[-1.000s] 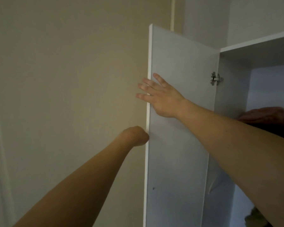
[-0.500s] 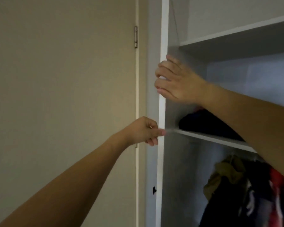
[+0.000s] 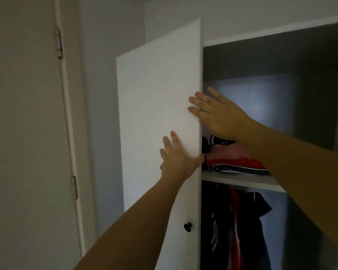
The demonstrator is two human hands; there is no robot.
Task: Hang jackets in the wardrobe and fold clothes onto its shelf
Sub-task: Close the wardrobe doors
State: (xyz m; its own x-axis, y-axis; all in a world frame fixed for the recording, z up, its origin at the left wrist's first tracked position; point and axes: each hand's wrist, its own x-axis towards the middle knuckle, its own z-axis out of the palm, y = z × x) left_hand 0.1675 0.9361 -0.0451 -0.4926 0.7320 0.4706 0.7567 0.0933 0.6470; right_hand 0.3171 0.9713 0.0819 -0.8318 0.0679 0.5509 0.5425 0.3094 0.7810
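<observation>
My left hand (image 3: 177, 161) lies flat on the front of the white wardrobe door (image 3: 156, 114), fingers straight and slightly spread, pointing toward 12 o'clock, the thumb hooked at the door's free edge toward 3 o'clock. My right hand (image 3: 217, 112) sits higher, toward 1 o'clock from the left one, fingers straight and apart, their tips reaching over the same edge onto the door face. Neither hand grips anything; both press flat.

The door stands partly swung across the wardrobe (image 3: 281, 34) opening, and its black knob (image 3: 188, 227) sits at about 6 o'clock from my left hand. Behind the door edge, at 3 o'clock of my left hand, the shelf (image 3: 238, 180) carries folded clothes (image 3: 234, 160): a red and pink stack with a striped dark piece, and something dark behind it. Under the shelf, jackets (image 3: 236, 227) hang in dark blue and red. At 9 o'clock, a room door with two metal hinges (image 3: 59, 42) stands against the wall.
</observation>
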